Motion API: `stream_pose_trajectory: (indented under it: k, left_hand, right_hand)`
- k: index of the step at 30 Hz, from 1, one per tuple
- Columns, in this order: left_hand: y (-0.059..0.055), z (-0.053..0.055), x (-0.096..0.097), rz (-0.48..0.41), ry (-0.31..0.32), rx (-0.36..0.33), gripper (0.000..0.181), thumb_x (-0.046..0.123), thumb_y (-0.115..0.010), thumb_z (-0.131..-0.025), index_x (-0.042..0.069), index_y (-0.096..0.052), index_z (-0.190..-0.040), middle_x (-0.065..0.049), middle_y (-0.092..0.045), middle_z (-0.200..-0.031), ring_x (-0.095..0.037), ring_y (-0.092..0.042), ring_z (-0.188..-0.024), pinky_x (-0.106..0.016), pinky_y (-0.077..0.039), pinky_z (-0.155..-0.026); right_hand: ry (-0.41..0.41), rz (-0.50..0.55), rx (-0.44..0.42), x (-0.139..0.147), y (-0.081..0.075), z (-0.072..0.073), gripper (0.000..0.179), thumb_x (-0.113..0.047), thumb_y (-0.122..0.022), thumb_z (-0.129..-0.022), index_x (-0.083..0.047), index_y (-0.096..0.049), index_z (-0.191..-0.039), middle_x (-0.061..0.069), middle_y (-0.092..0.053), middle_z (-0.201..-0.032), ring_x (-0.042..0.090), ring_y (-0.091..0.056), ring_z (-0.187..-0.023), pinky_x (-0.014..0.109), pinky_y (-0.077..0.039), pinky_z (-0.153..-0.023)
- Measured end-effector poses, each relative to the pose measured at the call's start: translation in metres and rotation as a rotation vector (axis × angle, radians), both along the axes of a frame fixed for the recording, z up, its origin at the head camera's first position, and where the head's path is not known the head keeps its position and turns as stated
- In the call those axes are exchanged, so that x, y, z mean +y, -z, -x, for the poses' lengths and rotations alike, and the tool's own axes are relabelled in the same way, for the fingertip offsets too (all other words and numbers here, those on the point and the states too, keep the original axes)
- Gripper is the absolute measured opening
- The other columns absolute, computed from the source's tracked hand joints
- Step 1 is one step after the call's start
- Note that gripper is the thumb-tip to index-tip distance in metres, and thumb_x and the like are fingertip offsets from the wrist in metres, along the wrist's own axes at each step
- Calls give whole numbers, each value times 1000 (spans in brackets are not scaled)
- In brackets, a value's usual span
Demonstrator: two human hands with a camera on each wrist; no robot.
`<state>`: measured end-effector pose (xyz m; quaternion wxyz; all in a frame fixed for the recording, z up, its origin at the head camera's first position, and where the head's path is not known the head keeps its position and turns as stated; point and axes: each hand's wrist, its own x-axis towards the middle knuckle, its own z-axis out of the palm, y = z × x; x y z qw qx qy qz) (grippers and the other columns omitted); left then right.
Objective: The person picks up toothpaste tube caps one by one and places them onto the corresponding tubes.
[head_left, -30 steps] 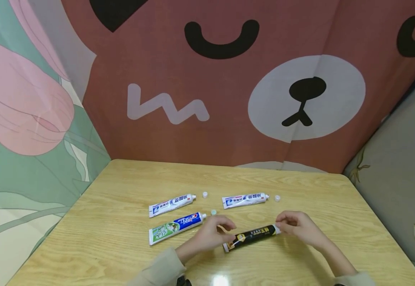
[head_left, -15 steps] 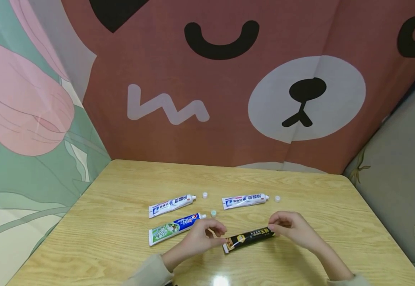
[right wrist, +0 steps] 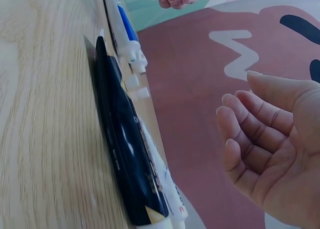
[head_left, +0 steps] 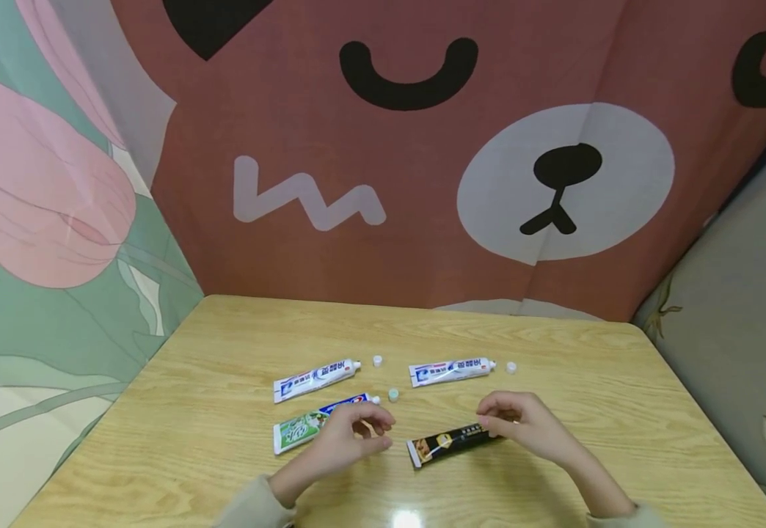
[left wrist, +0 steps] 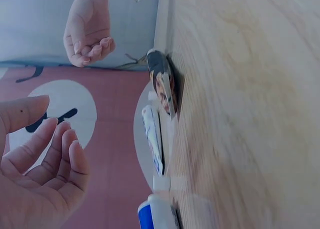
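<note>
A black toothpaste tube [head_left: 452, 443] lies on the table nearest me. Above its right end hovers my right hand [head_left: 528, 425], which hides that end in the head view. In the right wrist view this hand's fingers [right wrist: 255, 134] are loosely bent, hold nothing and stand apart from the tube. My left hand [head_left: 346, 440] is raised in front of a green and blue toothpaste tube [head_left: 300, 430] and covers part of it. Its fingers [left wrist: 55, 164] are relaxed, with nothing between them in the left wrist view.
Behind lie two white and blue toothpaste tubes, the left one [head_left: 317, 380] and the right one [head_left: 452, 371], both uncapped. Loose caps sit by the nozzles: a white cap [head_left: 377, 361], another white cap [head_left: 511, 367] and a pale green cap [head_left: 393, 395]. A printed cloth [head_left: 409, 242] hangs behind the table.
My left hand has drawn away from the black toothpaste tube, to the left and toward me. My right hand has shifted left from the tube's end to above it. The tubes stay about in place.
</note>
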<state>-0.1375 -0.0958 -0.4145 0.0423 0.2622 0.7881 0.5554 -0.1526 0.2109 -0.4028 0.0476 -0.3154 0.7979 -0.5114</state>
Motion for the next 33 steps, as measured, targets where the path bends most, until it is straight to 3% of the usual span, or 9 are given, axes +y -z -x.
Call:
stream_pose_trajectory:
  k: [11,16,23,28,33]
  left_hand:
    - [3,4,-20,8,-43,-14,19,5,-69,-77,0,-65,-96,-17,-62,-89,-8,-56,-76,-24,-48,-64]
    - [5,9,-30,29,-82,17,19,5,-69,-78,1,-65,-96,-16,-62,-89,-10,-57,-76,-26,-49,-65]
    - [8,15,-37,25,-102,33,21,3,-69,-77,-4,-64,-95,-17,-63,-88,-12,-58,-77,-27,-49,-65]
    - [13,22,-44,28,-143,16,23,0,-70,-75,-6,-63,-96,-17,-64,-88,-12,-58,-76,-25,-48,-64]
    - [16,27,-51,44,-171,1,28,3,-72,-74,-6,-62,-98,-16,-64,-88,-15,-59,-77,-25,-48,-65]
  right_hand:
    - [-38,26,-45,-20,5,10,18,-6,-57,-88,6,-59,-101,16,-63,-80,22,-61,-67,34,-52,-58]
    - [-24,27,-73,-30,8,17,22,-8,-58,-88,8,-59,-102,17,-62,-80,22,-60,-66,35,-51,-57]
    - [-37,53,-80,-46,21,28,23,-6,-59,-87,11,-57,-103,16,-63,-80,12,-58,-68,26,-49,-59]
    - [-30,42,-139,-59,28,37,26,-5,-59,-87,11,-56,-108,19,-62,-82,8,-55,-66,23,-47,-58]
    - [-19,28,-141,-70,22,40,26,1,-59,-85,11,-55,-109,20,-62,-82,8,-53,-64,22,-45,-57]
